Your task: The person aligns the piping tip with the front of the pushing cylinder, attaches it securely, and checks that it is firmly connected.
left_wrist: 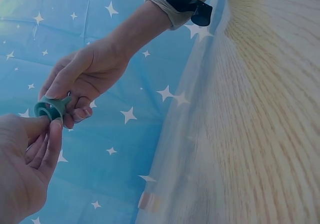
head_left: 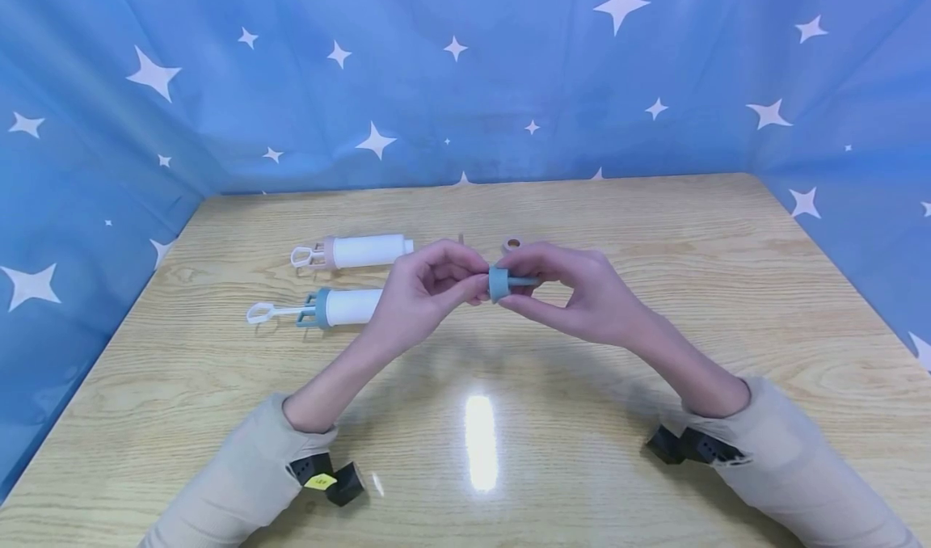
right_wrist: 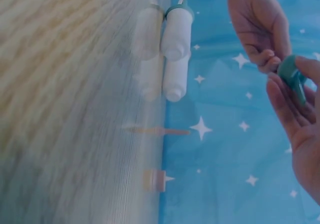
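Note:
A teal cap with a thin spout (head_left: 499,284) is held between both hands above the table. My left hand (head_left: 427,288) pinches its wide rim from the left with fingertips and thumb. From the other side, my right hand (head_left: 578,293) grips the cap, thumb below and fingers above, with the spout pointing into its palm. The cap's open, hollow end shows in the left wrist view (left_wrist: 49,107). Behind the left hand lies a white plunger tube with a teal collar (head_left: 351,306), its right end hidden by that hand.
A second white plunger tube with a pink collar (head_left: 367,251) lies behind the teal one. Past the hands are a small pink ring-shaped piece (head_left: 511,243) and a thin pink stick-like piece (right_wrist: 175,132). A blue star-patterned curtain (head_left: 509,87) borders the wooden table (head_left: 727,289).

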`<state>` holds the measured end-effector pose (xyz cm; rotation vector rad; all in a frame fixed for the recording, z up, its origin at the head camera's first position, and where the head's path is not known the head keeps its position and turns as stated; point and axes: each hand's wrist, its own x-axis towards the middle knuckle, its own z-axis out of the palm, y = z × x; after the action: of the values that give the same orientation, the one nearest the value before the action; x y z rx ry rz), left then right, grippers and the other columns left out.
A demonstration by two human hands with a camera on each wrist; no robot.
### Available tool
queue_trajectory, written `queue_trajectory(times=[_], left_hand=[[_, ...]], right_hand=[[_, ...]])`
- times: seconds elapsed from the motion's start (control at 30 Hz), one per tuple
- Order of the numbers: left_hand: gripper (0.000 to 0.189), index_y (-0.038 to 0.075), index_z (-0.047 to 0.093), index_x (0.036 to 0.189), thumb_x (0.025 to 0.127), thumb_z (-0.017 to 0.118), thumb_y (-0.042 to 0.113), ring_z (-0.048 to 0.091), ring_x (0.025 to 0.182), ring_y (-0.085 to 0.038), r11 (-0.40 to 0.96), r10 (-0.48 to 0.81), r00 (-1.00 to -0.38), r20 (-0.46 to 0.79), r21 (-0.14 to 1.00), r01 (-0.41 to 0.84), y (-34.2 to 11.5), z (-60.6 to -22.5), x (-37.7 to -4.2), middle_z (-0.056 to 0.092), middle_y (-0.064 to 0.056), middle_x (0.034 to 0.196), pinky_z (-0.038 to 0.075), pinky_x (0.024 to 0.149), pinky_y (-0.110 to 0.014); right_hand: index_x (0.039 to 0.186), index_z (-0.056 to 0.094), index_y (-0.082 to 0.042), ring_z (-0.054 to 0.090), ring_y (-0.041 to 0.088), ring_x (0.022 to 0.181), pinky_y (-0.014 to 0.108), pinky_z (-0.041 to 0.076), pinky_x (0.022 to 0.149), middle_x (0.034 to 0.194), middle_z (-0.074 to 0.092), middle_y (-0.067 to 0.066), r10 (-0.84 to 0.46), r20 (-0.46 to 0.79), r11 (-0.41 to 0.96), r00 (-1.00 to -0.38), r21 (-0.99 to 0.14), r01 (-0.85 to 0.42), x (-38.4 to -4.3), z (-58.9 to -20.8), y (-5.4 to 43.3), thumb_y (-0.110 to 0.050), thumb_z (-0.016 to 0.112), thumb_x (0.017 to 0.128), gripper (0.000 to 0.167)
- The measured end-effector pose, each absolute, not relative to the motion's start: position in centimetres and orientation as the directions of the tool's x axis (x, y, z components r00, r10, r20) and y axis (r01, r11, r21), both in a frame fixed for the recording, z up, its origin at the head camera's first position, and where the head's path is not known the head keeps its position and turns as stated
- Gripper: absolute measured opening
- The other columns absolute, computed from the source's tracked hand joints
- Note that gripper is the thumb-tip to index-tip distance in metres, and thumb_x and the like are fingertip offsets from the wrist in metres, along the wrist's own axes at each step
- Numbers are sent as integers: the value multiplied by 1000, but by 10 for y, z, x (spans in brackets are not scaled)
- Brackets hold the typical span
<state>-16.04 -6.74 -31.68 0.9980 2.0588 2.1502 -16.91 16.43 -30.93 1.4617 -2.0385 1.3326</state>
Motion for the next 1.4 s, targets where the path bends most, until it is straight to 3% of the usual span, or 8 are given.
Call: queue_trajectory(times=[0.3, 0.5, 0.77, 0.97, 1.17, 1.4], left_hand=[[14, -10, 64, 103, 90, 67, -13, 70, 75, -20, -137, 415, -795, 442, 894, 426, -66, -318, -160, 70, -19, 88, 59, 71, -37], [13, -8, 65, 102, 90, 67, -12, 69, 74, -29, -128, 407, -798, 445, 893, 432, -65, -320, -159, 70, -17, 86, 59, 69, -35], [12, -7, 65, 101, 90, 68, -11, 67, 71, -20, -118, 392, -801, 452, 889, 443, -64, -321, -158, 69, -16, 84, 57, 66, -32], [11, -6, 66, 99, 90, 69, -10, 67, 70, -21, -106, 375, -812, 447, 891, 441, -64, -322, -158, 69, -14, 83, 57, 65, -32], [10, -6, 66, 98, 90, 69, -10, 66, 69, -30, -110, 362, -814, 455, 888, 447, -63, -321, -157, 69, -14, 82, 57, 64, -32], [11, -6, 65, 97, 88, 70, -11, 65, 68, -21, -113, 354, -805, 475, 877, 468, -62, -322, -156, 68, -14, 80, 56, 65, -30]], right_hand=[[116, 66, 2, 70, 15, 84, 28, 58, 77, 100, 71, 7, -583, 689, 35, -430, -508, -861, -169, -310, 163, -19, 71, 96, 30], [116, 66, 3, 71, 14, 85, 28, 58, 76, 100, 72, 6, -582, 690, 35, -430, -507, -861, -170, -311, 163, -26, 69, 97, 34], [116, 66, 3, 71, 16, 85, 28, 58, 78, 99, 72, 7, -584, 692, 31, -424, -504, -863, -169, -310, 162, -11, 75, 92, 29], [118, 65, 3, 71, 14, 84, 27, 58, 74, 98, 73, 6, -589, 689, 21, -423, -510, -860, -169, -310, 161, -26, 69, 97, 36], [119, 64, 4, 71, 14, 82, 26, 58, 73, 98, 73, 5, -588, 693, 6, -416, -511, -859, -169, -311, 160, -25, 70, 97, 36], [117, 65, 3, 72, 14, 82, 26, 58, 73, 97, 73, 5, -585, 689, 16, -428, -518, -856, -170, -315, 160, -27, 69, 97, 37]])
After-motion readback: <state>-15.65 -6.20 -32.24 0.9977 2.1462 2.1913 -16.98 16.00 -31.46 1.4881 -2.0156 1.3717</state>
